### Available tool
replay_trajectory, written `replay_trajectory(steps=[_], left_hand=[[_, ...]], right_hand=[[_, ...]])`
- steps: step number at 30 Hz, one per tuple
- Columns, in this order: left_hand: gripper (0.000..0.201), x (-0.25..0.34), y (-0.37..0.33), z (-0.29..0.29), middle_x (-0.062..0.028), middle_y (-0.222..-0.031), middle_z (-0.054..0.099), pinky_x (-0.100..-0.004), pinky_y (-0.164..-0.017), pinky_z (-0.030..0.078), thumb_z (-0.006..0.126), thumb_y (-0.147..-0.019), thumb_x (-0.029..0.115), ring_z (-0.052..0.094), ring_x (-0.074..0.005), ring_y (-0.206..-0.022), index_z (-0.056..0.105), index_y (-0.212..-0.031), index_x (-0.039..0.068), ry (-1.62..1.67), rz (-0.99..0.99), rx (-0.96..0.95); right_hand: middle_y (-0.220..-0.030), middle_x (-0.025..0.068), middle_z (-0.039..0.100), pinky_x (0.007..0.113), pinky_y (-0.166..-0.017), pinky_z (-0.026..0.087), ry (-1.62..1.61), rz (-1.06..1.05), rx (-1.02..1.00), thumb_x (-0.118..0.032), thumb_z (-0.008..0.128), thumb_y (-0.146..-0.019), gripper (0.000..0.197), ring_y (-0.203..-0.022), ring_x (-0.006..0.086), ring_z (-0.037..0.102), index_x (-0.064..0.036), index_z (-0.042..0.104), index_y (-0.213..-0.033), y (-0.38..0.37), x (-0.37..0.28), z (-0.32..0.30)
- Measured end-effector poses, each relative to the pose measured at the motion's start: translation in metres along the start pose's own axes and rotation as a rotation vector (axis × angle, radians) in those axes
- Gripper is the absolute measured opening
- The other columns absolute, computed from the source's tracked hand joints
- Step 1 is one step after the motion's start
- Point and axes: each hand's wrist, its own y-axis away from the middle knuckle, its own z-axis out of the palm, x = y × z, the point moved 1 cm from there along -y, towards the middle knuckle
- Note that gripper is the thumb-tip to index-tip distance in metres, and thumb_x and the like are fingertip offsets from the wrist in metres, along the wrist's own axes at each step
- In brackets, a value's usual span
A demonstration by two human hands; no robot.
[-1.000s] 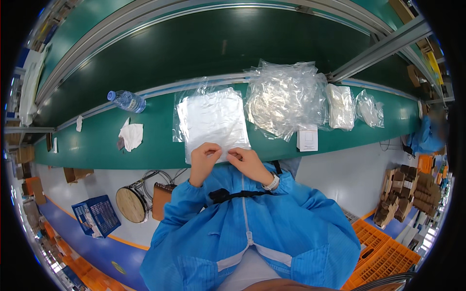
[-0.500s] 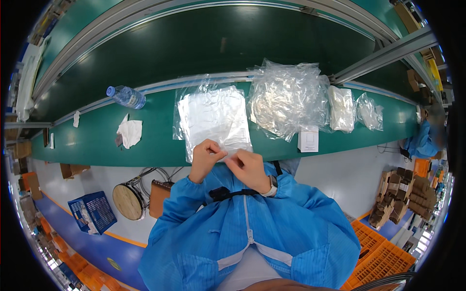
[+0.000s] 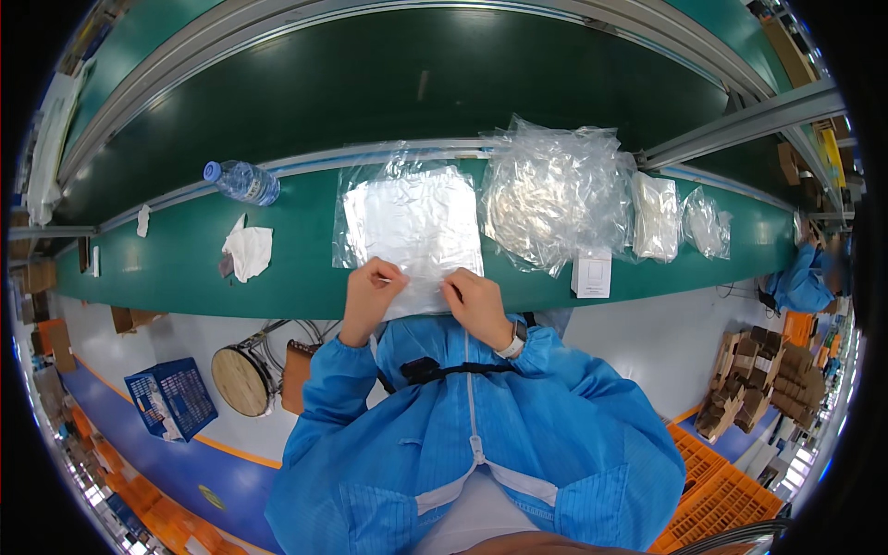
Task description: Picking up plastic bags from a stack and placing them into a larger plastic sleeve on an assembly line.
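Observation:
A stack of flat, shiny plastic bags (image 3: 412, 217) lies on the green workbench in front of me, clear film showing around its far and left edges. At the near left corner my left hand (image 3: 372, 296) is closed, thumb and fingers pinching the edge of a thin clear plastic bag. My right hand (image 3: 477, 305), with a watch on its wrist, pinches the same near edge farther right. The film between the hands is hard to tell from the stack under it. A large crumpled heap of clear bags (image 3: 555, 199) sits just right of the stack.
Right of the heap are a small white box (image 3: 591, 276), a wrapped packet (image 3: 656, 217) and a smaller clear bag (image 3: 708, 224). A water bottle (image 3: 242, 183) and a white cloth (image 3: 250, 252) lie to the left. A metal frame post (image 3: 740, 125) slants over the bench's right side.
My hands have moved apart along the stack's near edge, left hand to the left, right hand slightly right. Before, their fingertips were almost together.

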Motion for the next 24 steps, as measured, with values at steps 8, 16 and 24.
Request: replay_trajectory(steps=[8,16,24], left_hand=[[0.008,0.050,0.007,0.018,-0.0064,-0.087,0.066,-0.0245,-0.065,0.049,0.071,-0.089,-0.008,0.061,-0.0100,-0.073,0.066,-0.091,-0.002,-0.352,0.364,0.385],[0.011,0.033,0.007,0.027,-0.0119,-0.092,0.070,-0.0303,-0.068,0.053,0.068,-0.091,-0.004,0.066,-0.0212,-0.075,0.073,-0.100,-0.002,-0.382,0.323,0.003],[0.010,0.039,0.012,0.025,-0.0145,-0.094,0.067,-0.0382,-0.071,0.054,0.062,-0.092,-0.003,0.067,-0.0321,-0.080,0.069,-0.098,-0.001,-0.499,0.327,0.015]], right_hand=[[-0.082,0.0112,0.067,0.042,-0.059,0.052,0.392,-0.070,-0.043,-0.013,0.069,-0.088,0.011,-0.069,0.0297,0.066,-0.0042,0.066,-0.084,0.010,-0.011,-0.014],[-0.105,0.0168,0.065,0.042,-0.091,0.054,0.288,-0.511,-0.105,-0.008,0.072,-0.074,0.031,-0.099,0.0332,0.064,0.0046,0.067,-0.102,-0.003,-0.040,0.009],[-0.104,0.0180,0.064,0.045,-0.100,0.048,0.429,-0.540,-0.148,-0.007,0.062,-0.080,0.027,-0.106,0.0340,0.061,0.0055,0.066,-0.103,-0.011,-0.010,0.040]])
